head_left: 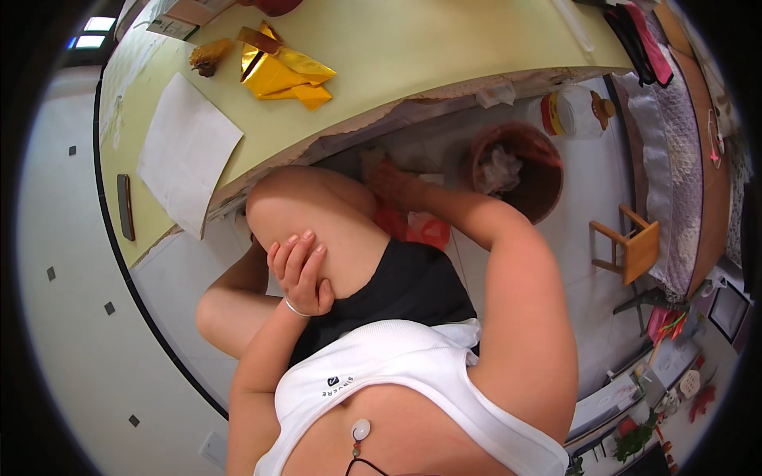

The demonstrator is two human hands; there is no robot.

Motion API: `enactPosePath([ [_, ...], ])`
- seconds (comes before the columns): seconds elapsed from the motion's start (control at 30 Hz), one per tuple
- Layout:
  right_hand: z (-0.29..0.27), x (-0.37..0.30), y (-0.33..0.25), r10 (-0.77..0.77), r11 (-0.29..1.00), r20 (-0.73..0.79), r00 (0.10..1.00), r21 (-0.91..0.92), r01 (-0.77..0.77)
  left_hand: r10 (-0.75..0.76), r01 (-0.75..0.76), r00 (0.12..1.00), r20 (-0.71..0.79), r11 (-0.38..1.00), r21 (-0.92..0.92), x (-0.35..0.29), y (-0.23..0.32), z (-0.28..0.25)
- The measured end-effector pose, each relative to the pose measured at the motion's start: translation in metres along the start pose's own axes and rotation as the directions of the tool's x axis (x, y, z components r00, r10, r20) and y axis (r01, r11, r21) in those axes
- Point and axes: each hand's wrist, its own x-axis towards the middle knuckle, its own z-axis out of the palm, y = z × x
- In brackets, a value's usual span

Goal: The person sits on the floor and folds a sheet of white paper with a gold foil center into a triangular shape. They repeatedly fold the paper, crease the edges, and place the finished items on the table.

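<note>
My left hand (300, 270) lies on my bare thigh with its fingers loosely bent and slightly apart, holding nothing; a thin bracelet circles the wrist. My right arm reaches down beside my leg under the table. In the shadow there, my right hand (390, 182) is next to a dim pale thing (372, 159) whose kind I cannot make out. Its fingers are too dark to tell whether they grip anything. Just nearer lies a red plastic bag (413, 227) on the floor, partly hidden by my leg and forearm.
On the yellow-green table (413, 55) lie folded gold foil paper (290, 73), a white sheet (186, 147) and a dark narrow bar (125, 208). A reddish bin (548, 178) with crumpled plastic, a clear jug (575, 113) and a wooden stool (641, 251) stand right.
</note>
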Motion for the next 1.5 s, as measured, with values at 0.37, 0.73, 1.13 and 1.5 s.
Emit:
enactPosePath([
  [0.37,0.053,0.008,-0.009,0.024,0.930,0.267,0.963,0.349,-0.120,-0.028,0.027,0.998,-0.055,0.999,-0.017,0.002,0.002,0.003],
  [0.73,-0.084,0.004,-0.017,-0.069,0.982,0.471,0.879,0.190,-0.024,-0.057,0.054,0.994,-0.093,0.998,-0.027,-0.008,0.005,-0.003],
  [1.13,-0.227,-0.016,-0.004,0.096,0.992,0.433,0.896,0.035,-0.123,-0.117,0.111,0.971,-0.207,0.993,-0.041,-0.032,0.007,-0.021],
  [1.5,-0.344,-0.043,0.011,0.543,0.805,0.431,0.721,-0.022,-0.593,-0.180,0.164,0.940,-0.290,0.983,-0.076,-0.050,0.008,-0.034],
])
